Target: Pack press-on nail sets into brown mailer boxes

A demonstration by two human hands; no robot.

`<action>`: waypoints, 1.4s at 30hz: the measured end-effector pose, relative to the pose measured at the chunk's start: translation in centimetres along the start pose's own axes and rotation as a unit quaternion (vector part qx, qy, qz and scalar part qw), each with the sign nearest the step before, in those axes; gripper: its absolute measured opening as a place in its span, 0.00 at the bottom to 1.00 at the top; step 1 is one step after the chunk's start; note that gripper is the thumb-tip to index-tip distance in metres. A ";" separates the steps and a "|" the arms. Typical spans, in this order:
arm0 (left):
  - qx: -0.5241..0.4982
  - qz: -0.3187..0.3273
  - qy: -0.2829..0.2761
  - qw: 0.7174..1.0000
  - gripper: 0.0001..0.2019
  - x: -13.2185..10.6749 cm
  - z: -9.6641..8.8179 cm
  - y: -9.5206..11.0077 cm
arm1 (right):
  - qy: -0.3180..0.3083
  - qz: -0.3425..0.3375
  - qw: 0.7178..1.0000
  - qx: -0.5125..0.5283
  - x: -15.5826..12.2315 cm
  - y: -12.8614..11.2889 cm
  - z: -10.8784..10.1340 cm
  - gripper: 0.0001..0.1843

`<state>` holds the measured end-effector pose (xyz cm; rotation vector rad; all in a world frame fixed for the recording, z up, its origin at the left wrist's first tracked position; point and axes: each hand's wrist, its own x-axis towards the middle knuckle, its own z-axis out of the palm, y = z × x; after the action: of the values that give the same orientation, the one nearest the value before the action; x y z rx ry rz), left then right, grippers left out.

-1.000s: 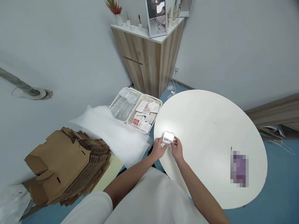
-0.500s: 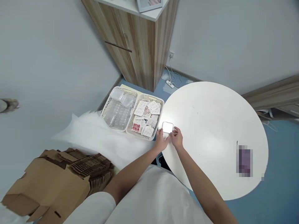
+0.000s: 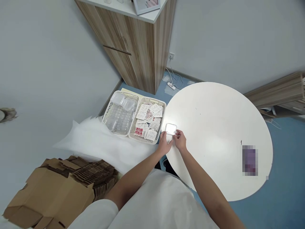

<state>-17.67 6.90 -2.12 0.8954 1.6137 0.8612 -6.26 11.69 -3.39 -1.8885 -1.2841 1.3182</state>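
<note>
Holding a small clear case (image 3: 171, 128) between both hands, I have it at the left edge of the round white desk (image 3: 214, 121), just left of the middle of the frame in the head view. My left hand (image 3: 164, 144) takes its lower left corner and my right hand (image 3: 180, 141) takes its lower right side. Each grip is clamped on the case, fingertips closed against its edges. The case glares bright under the light, so I cannot tell what is inside it. It sits low over the desk top, and I cannot tell whether it touches the surface.

Just left of the case, beside the desk rim, stands a white basket of printed cards (image 3: 149, 122), some of them marked in red. Side by side with it on its left is a second white basket (image 3: 120, 111), filled with clear plastic trays. Below the two baskets in the frame, a white foam sheet (image 3: 95, 143) spreads toward the left. In the lower left lies a stack of flat brown cardboard boxes (image 3: 59, 187).

At the top centre a wooden cabinet (image 3: 138, 47) stands against the grey wall, with a picture frame (image 3: 145, 4) on its top. A power strip (image 3: 171, 85) lies on the blue floor between cabinet and desk. Near the right edge of the desk is a purple thing (image 3: 249, 160), blurred out and well apart from my hands.
</note>
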 end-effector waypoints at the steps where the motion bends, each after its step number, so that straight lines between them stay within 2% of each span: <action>1: 0.003 0.001 -0.001 1.000 0.31 0.0 0.0 -0.1 | 0.000 -0.003 1.000 -0.003 0.0 0.0 0.0 0.23; 9: 0.043 -0.006 -0.011 0.999 0.34 0.0 0.0 -0.7 | -0.011 -0.020 1.000 -0.017 -0.3 0.3 -0.2 0.25; 13: 0.064 -0.003 -0.011 0.998 0.37 -0.1 0.2 -0.9 | -0.047 -0.026 0.999 -0.001 -1.0 0.9 -1.0 0.29; 18: 0.090 0.009 -0.002 0.996 0.43 -0.8 0.9 -1.2 | -0.106 -0.064 0.992 0.039 -1.5 2.4 -1.8 0.34; 21: 0.097 0.012 0.022 0.995 0.44 -2.4 1.4 -1.5 | -0.159 -0.105 0.981 0.040 -1.9 3.3 -2.4 0.35; 23: 0.096 0.034 0.045 0.994 0.41 -4.1 1.5 -1.9 | -0.167 -0.144 0.975 0.025 -2.5 3.6 -2.8 0.34; 27: 0.079 0.103 0.085 0.988 0.23 -8.7 0.7 -3.6 | -0.121 -0.251 0.960 -0.027 -4.8 3.3 -2.9 0.20; 29: 0.082 0.096 0.128 0.984 0.17 -11.0 -0.6 -4.9 | -0.187 -0.291 0.936 -0.062 -6.3 2.8 -2.2 0.15; 31: 0.103 0.042 0.206 0.972 0.15 -12.9 -2.2 -6.2 | -0.276 -0.318 0.900 -0.110 -7.7 2.1 -0.7 0.14; 34: 0.151 0.006 0.260 0.954 0.15 -14.7 -5.0 -7.7 | -0.330 -0.360 0.855 -0.172 -9.2 1.0 2.3 0.17; 38: 0.164 -0.023 0.259 0.952 0.21 -15.0 -8.3 -8.6 | -0.291 -0.433 0.823 -0.224 -10.0 -0.8 6.4 0.19; 42: 0.118 -0.108 0.198 0.967 0.30 -14.4 -10.2 -9.8 | -0.354 -0.418 0.779 -0.306 -10.0 -1.7 9.9 0.19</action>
<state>-26.49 -11.22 -2.47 0.7164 2.1546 0.7344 -16.79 2.34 -1.68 -0.7704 -2.7760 1.1631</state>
